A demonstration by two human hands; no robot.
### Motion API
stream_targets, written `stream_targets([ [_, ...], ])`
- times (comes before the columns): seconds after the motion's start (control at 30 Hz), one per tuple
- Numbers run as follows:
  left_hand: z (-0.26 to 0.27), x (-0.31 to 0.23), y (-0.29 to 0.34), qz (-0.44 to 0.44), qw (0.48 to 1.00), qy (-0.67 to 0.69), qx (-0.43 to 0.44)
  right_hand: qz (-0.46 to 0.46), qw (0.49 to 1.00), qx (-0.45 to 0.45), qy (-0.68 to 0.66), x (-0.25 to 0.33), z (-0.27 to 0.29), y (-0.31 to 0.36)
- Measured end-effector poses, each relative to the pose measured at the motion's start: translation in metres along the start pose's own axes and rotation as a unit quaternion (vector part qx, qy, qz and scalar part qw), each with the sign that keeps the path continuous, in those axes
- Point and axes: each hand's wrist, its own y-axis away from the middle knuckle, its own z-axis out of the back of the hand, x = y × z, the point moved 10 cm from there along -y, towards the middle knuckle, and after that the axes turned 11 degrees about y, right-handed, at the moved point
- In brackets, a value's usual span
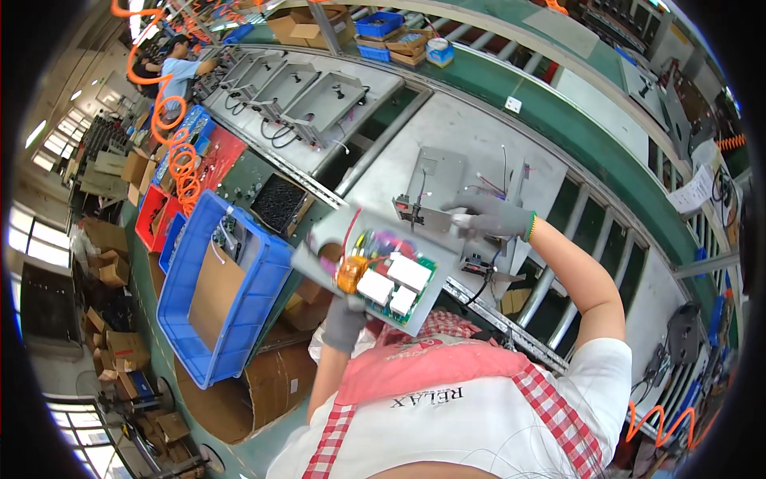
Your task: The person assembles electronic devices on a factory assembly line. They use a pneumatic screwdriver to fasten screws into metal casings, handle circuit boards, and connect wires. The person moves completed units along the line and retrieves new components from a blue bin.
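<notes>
My left hand [345, 326], in a grey glove, grips the near edge of a flat grey metal plate and holds it tilted in front of my apron. On the plate sits a green circuit board [427, 270] with white box-shaped parts, a copper-coloured coil [351, 274] and a red wire. My left fingers are partly hidden by the plate. Farther right, my gloved right hand [496, 217] is at a grey metal chassis [439, 172] lying on the line, its fingers bent at the upright panel's edge. Loose wires and black fittings show on this chassis.
Several similar chassis [323, 104] stand on the line at the far left. A big blue bin [275, 275] is left of me, beside a black tray of small parts [279, 203]. Metal rollers [568, 239] run at the right. An orange coiled hose [183, 172] hangs left; a co-worker [182, 68] stands beyond.
</notes>
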Motion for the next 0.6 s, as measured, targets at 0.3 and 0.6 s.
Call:
stream_targets([
  [0.3,-0.204,-0.040,-0.072,0.128,0.881,-0.162,0.425,0.085,0.885,-0.211,-0.406,0.039,0.098,0.032],
  [0.6,-0.139,0.015,-0.255,-0.164,0.386,-0.818,0.393,-0.153,0.866,-0.432,0.201,0.021,0.172,-0.080],
])
